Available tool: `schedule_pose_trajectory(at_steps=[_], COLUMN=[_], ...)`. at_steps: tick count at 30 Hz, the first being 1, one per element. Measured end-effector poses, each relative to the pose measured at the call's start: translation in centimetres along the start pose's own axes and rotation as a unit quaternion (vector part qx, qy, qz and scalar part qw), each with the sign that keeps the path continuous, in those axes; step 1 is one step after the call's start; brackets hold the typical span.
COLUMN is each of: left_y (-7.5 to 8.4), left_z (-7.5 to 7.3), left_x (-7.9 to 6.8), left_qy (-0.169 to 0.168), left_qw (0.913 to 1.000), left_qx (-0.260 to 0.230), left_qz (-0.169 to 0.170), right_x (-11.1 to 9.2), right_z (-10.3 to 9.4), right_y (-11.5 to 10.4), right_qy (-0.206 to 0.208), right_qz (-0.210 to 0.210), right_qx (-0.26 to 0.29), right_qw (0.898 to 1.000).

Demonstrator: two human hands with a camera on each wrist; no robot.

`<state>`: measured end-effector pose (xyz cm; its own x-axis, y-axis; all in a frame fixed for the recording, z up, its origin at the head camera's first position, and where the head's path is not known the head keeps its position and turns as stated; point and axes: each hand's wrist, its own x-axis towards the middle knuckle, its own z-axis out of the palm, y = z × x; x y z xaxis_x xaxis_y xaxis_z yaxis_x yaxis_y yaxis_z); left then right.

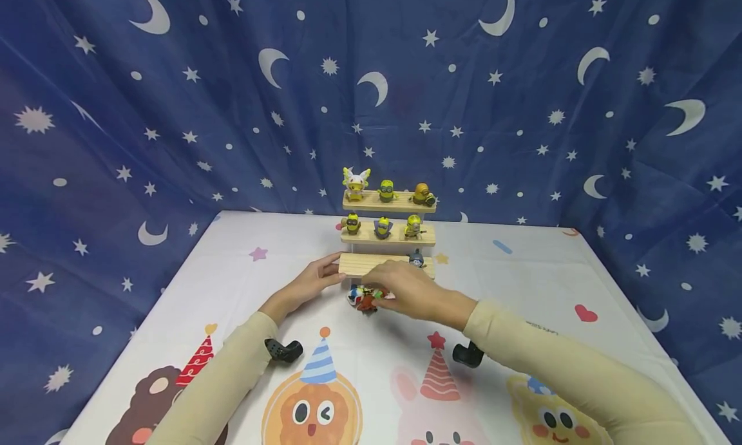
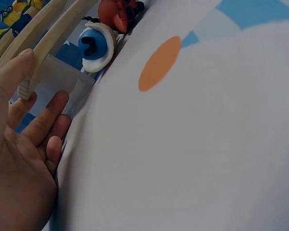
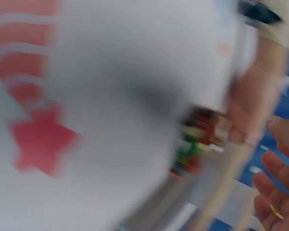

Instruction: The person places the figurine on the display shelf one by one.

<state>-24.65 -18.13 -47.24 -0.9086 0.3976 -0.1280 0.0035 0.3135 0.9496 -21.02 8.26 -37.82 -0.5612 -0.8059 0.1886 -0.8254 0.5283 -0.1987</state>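
A three-tier wooden display stand [image 1: 358,265] holds small figurines. My left hand [image 1: 315,279] pinches the left end of its lowest plank [image 2: 62,29], thumb above and index finger below. My right hand [image 1: 413,289] is over the front of that plank, fingers spread and loosely bent around nothing in the blurred right wrist view. Just below it, a small cluster of figurines [image 1: 366,299] lies on the table against the stand's foot, partly hidden by the hand. One is a blue-and-white figurine [image 2: 94,45]; beside it is a red figurine [image 2: 118,14]. A grey figurine [image 1: 416,259] stands at the lowest plank's right end.
On the middle tier stand three yellow figurines, one a caped figurine [image 1: 382,228]. The top tier carries a white horned figurine [image 1: 356,184] and two others. A white printed tablecloth [image 1: 522,284] covers the table, with a blue starry curtain [image 1: 371,78] behind.
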Motion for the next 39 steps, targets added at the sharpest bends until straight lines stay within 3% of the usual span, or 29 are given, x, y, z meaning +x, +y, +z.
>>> schedule_pose_trajectory(at_steps=[3,8,14,17,19,21,23,26,28,33,39], left_y=[0.0,-0.2,-0.1,0.0,0.1,0.1,0.1,0.2,0.2,-0.1,0.2], left_z=[0.1,0.0,0.0,-0.1,-0.1,-0.1,-0.1,-0.1,-0.1,-0.1,0.0], left_x=[-0.1,0.1,0.1,0.0,-0.1,-0.1,-0.1,-0.2,-0.2,0.0,-0.1], left_qy=[0.002,0.003,0.003,0.001,-0.001,-0.003,-0.004,-0.003,-0.004,-0.007,-0.003], left_qw=[1.0,0.9999,0.9998,0.9998,0.9999,0.9999,0.9999,0.9999,1.0,1.0,0.9999], left_qx=[0.002,-0.002,-0.005,-0.008,-0.007,-0.008,-0.007,-0.004,-0.002,-0.003,-0.004], left_qz=[-0.005,-0.014,-0.017,-0.016,-0.013,-0.01,-0.01,-0.011,-0.009,-0.004,-0.01], right_x=[-0.4,-0.5,0.0,0.1,0.1,0.3,0.6,1.4,2.1,3.6,5.0], right_z=[2.9,5.7,6.7,6.2,5.3,4.3,3.2,1.8,1.2,1.1,1.9], right_y=[0.2,0.8,1.1,1.0,0.8,0.6,0.4,0.4,0.5,1.0,1.1], right_qy=[-0.026,-0.011,0.004,-0.011,-0.023,-0.021,0.0,0.052,0.081,0.114,0.128], right_qz=[-0.019,-0.049,-0.063,-0.057,-0.034,0.001,0.033,0.057,0.072,0.121,0.147], right_qx=[-0.06,-0.162,-0.184,-0.133,-0.057,0.046,0.156,0.282,0.337,0.391,0.391], right_qw=[0.998,0.985,0.981,0.989,0.998,0.999,0.987,0.956,0.935,0.905,0.9])
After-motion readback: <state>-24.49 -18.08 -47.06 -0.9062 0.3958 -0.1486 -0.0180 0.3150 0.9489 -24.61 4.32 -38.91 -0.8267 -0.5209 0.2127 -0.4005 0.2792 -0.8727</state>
